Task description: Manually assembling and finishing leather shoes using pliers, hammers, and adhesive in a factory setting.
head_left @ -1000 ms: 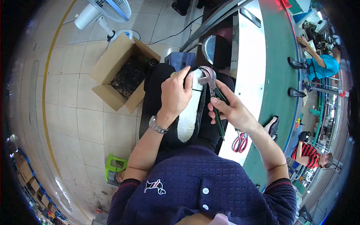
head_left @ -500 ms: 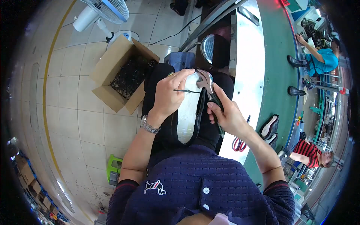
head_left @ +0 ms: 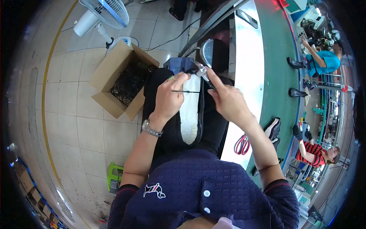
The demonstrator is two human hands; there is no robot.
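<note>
Pinching a thin dark lace [head_left: 185, 91] taut across a shoe's white insole [head_left: 189, 110] on the lap, the left hand [head_left: 170, 98] closes its grip on the lace's left end, while the right hand [head_left: 227, 103], at three o'clock of it, wraps its grip round metal pliers [head_left: 202, 71] pointing toward eleven o'clock. The step looks like drawing or trimming the lace, so the next move probably calls for steady tension and the plier tips on the strand. Counted: one fan [head_left: 102, 12], one cardboard box [head_left: 121, 80], one lace, one pliers, one red-handled scissors [head_left: 242, 144] on the worktop [head_left: 278, 57].
</note>
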